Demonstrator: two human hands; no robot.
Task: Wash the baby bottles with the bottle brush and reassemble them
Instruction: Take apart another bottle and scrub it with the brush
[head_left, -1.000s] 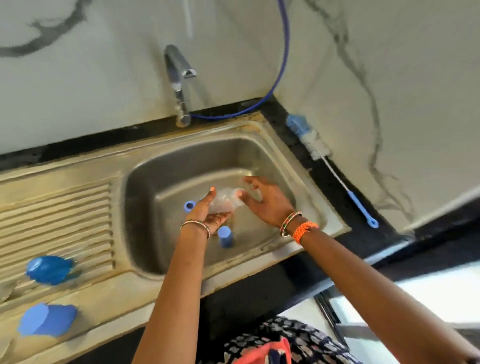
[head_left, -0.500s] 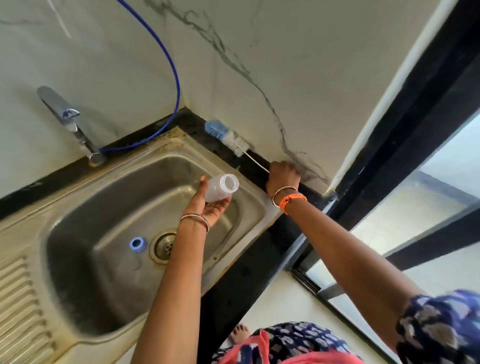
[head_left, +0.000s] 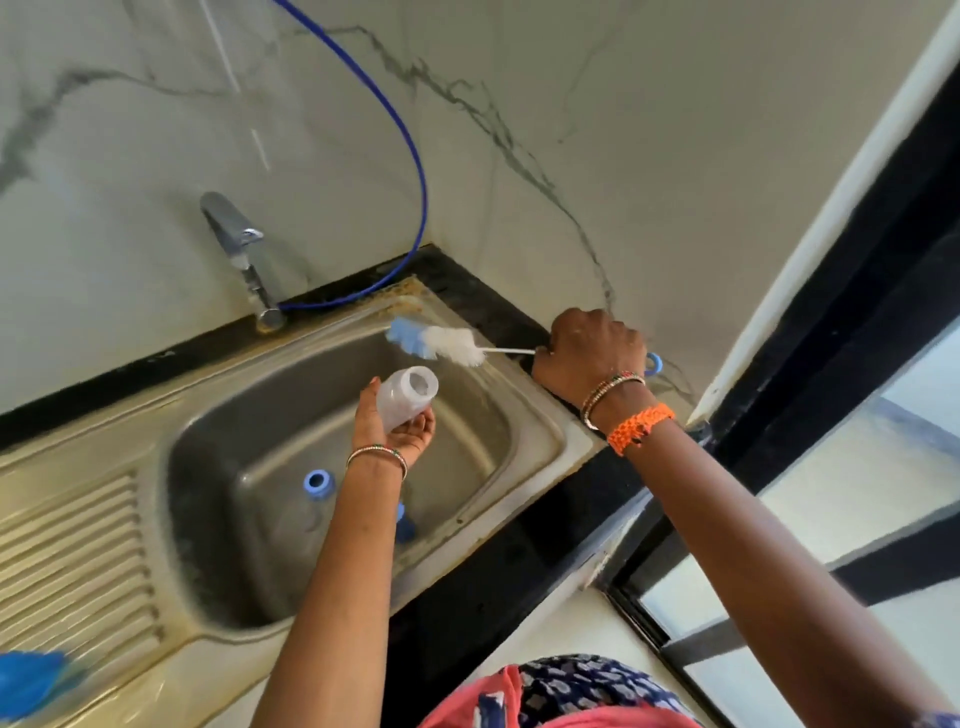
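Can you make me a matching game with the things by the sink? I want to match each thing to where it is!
Things:
1. clear plastic baby bottle
2. white and blue bristled bottle brush
3. small blue plastic ring
4. thin blue hose

Places:
A. lying on the bottom of the steel sink
B. running along the marble wall
C. held in the left hand
D. held by its handle in the right hand

Pairs: 1-C, 2-D, 3-A, 4-B
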